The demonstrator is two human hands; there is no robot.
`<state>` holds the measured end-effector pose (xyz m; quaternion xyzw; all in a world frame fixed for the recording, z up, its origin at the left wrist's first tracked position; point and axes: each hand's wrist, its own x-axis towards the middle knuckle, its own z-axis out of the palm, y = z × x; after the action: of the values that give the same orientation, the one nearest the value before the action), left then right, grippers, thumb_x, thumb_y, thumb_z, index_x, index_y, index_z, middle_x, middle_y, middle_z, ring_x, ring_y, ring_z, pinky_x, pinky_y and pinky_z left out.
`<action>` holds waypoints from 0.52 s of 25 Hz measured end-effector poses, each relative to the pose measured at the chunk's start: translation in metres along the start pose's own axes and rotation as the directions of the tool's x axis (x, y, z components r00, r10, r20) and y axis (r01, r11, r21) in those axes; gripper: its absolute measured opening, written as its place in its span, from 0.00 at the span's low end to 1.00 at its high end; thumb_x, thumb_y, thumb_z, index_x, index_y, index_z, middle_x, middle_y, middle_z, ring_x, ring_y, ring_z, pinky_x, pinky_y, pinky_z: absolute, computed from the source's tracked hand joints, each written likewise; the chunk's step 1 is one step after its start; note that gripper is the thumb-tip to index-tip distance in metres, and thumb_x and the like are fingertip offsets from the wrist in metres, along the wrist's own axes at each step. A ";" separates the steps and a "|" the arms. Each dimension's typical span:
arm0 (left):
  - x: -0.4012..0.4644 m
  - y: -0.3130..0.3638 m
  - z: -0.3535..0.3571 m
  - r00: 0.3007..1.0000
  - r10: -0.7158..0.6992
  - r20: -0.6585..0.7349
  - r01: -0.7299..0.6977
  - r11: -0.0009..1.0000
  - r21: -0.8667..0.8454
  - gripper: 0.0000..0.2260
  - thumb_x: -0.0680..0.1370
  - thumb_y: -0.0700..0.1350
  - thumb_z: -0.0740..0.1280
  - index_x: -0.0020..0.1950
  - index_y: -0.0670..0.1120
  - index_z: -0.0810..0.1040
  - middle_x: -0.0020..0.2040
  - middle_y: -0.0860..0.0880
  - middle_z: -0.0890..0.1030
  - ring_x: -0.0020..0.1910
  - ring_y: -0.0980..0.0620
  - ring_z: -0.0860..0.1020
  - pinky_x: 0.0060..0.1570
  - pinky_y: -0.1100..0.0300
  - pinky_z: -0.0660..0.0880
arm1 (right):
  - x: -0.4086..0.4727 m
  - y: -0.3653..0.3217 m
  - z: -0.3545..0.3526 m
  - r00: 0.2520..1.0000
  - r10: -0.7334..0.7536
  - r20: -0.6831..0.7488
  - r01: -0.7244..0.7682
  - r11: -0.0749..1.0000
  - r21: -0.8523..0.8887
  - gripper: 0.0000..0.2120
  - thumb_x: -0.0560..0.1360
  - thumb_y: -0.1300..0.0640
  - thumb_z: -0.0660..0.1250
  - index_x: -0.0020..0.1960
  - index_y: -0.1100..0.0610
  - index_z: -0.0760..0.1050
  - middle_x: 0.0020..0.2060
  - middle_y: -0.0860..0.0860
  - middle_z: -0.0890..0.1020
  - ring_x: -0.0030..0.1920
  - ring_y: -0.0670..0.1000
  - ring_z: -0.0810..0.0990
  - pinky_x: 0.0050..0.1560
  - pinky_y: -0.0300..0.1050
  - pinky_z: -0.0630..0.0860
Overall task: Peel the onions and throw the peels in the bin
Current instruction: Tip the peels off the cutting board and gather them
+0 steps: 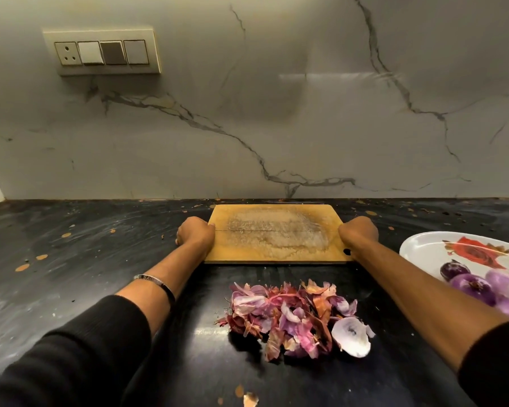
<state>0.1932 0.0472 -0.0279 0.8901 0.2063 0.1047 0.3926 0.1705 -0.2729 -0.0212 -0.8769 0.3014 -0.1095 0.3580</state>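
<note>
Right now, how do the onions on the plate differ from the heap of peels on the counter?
The onions are whole, rounded and glossy purple; the peels are thin, torn, curled scraps in mixed pink, red-brown and white. The onions sit on the flowered plate at the right edge, partly cut off by the frame; the peels lie loose on the black counter, between the forearms and nearer than the cutting board. Both share the purple colouring.

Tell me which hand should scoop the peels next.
Probably the right hand: the peel pile lies slightly toward its side. Both it and the left hand grip the cutting board, so either must let go first.
</note>
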 end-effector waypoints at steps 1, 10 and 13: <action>-0.001 0.000 -0.001 1.000 -0.005 0.002 0.005 1.000 0.009 0.15 0.80 0.48 0.68 0.61 0.41 0.81 0.61 0.41 0.81 0.61 0.41 0.76 0.63 0.45 0.74 | -0.001 0.000 -0.001 1.000 -0.003 -0.003 0.003 1.000 -0.019 0.09 0.81 0.60 0.64 0.55 0.65 0.79 0.44 0.58 0.81 0.32 0.54 0.79 0.24 0.44 0.72; -0.018 0.000 -0.015 0.988 0.076 0.134 -0.076 0.997 -0.002 0.18 0.80 0.49 0.67 0.66 0.40 0.78 0.63 0.42 0.80 0.60 0.42 0.77 0.62 0.48 0.75 | -0.026 0.006 -0.019 0.981 -0.170 0.092 0.174 0.984 -0.035 0.09 0.79 0.61 0.64 0.51 0.62 0.81 0.43 0.56 0.83 0.35 0.53 0.82 0.30 0.43 0.75; -0.033 -0.004 -0.022 0.973 0.163 0.161 -0.157 0.986 -0.048 0.23 0.80 0.51 0.67 0.72 0.42 0.71 0.68 0.43 0.76 0.65 0.43 0.74 0.61 0.49 0.72 | -0.041 0.014 -0.024 0.961 -0.256 0.104 0.258 0.966 -0.006 0.10 0.79 0.59 0.64 0.56 0.62 0.80 0.47 0.55 0.82 0.46 0.55 0.82 0.49 0.52 0.81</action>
<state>0.1551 0.0492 -0.0168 0.9025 0.0991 0.0658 0.4139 0.1224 -0.2691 -0.0127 -0.9165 0.1673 -0.1070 0.3473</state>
